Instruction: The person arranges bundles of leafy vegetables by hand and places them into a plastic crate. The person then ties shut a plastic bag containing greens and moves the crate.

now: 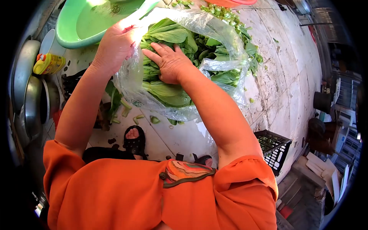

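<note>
A clear plastic bag [128, 78] lies open on the tiled floor, filled with leafy bok choy [168, 92]. At its upper left rim, my left hand [117, 48] is closed on the plastic; bright sunlight washes out its fingertips. My right hand [168, 63] reaches into the bag's mouth and rests on the greens, palm down with the fingers spread. Cut stem pieces [154, 119] are scattered on the floor below the bag.
A green basin [82, 40] with water stands at upper left. Beside it are a yellow bottle [49, 64] and metal bowls [32, 101]. More cut stems [226, 16] lie beyond the bag. A black plastic crate [272, 149] sits at right, near my sandalled feet [134, 141].
</note>
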{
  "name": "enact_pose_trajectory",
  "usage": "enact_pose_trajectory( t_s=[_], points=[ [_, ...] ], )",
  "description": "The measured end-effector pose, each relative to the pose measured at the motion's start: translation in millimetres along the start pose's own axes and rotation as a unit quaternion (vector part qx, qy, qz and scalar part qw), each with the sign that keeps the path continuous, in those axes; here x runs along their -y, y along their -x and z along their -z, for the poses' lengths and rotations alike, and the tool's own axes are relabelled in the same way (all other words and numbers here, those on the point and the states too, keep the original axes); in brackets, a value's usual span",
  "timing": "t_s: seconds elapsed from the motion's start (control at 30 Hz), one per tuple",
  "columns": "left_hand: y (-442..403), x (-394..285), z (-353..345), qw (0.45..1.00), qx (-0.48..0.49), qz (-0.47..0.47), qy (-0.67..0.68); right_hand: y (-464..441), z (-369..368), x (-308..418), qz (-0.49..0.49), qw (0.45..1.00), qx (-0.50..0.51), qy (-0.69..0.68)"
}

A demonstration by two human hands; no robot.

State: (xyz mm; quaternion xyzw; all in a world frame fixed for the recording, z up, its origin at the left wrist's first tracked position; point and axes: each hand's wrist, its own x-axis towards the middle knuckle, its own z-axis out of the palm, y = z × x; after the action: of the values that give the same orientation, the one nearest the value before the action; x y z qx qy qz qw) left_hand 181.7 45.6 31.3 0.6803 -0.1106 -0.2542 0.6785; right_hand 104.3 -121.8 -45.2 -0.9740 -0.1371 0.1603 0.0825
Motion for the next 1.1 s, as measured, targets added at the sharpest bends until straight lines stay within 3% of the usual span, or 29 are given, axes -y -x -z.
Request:
enact_pose_trajectory(
  t_s=[0.07, 0.2, 0.27, 0.33, 0.37, 0.4, 0.47, 0.53, 0.6, 0.63, 0.67, 0.73, 0.8, 0.87, 1.0, 1.1],
  points=[
    [8, 0, 4, 0.999, -0.020, 0.009, -0.036, 8, 17, 5, 0.005, 0.999, 0.034, -0.010],
    [23, -2, 12, 0.996, -0.019, -0.011, -0.088, 47, 38, 4, -0.028, 0.998, -0.011, -0.059],
    [29, -10, 19, 0.989, 0.020, 0.004, -0.145, 81, 46, -12, 0.010, 0.988, -0.106, -0.112],
    [30, -11, 18, 0.963, 0.006, -0.091, -0.253, 137, 60, -29, 0.028, 0.955, -0.200, -0.219],
    [27, -20, 30, 0.876, -0.002, -0.101, -0.472, 171, 64, -35, -0.014, 0.940, -0.228, -0.253],
    [28, -30, 27, 0.876, 0.010, -0.108, -0.470, 206, 67, -42, -0.057, 0.922, -0.257, -0.285],
    [39, -49, 14, 0.744, -0.041, -0.154, -0.649, 280, 54, -62, -0.176, 0.894, -0.288, -0.295],
    [44, -67, 2, 0.709, -0.034, -0.180, -0.681, 359, 18, -82, -0.298, 0.807, -0.360, -0.362],
    [44, -73, -1, 0.706, 0.009, -0.259, -0.659, 447, -23, -98, -0.434, 0.739, -0.357, -0.371],
    [39, -69, 1, 0.715, 0.049, -0.343, -0.608, 491, -45, -102, -0.508, 0.699, -0.343, -0.368],
    [41, -67, -5, 0.746, 0.076, -0.310, -0.584, 531, -67, -100, -0.578, 0.653, -0.328, -0.364],
    [53, -62, -21, 0.798, 0.126, -0.239, -0.539, 590, -95, -78, -0.613, 0.444, -0.446, -0.478],
    [71, -63, -38, 0.811, 0.162, -0.179, -0.533, 643, -133, -65, -0.675, 0.320, -0.504, -0.434],
    [90, -67, -51, 0.799, 0.187, -0.133, -0.556, 678, -155, -48, -0.690, 0.270, -0.542, -0.396],
    [144, -79, -112, 0.743, 0.285, -0.160, -0.583, 731, -246, -41, -0.763, 0.287, -0.429, -0.390],
    [178, -87, -145, 0.749, 0.333, -0.086, -0.566, 717, -245, -43, -0.836, 0.400, -0.268, -0.262]
  ],
)
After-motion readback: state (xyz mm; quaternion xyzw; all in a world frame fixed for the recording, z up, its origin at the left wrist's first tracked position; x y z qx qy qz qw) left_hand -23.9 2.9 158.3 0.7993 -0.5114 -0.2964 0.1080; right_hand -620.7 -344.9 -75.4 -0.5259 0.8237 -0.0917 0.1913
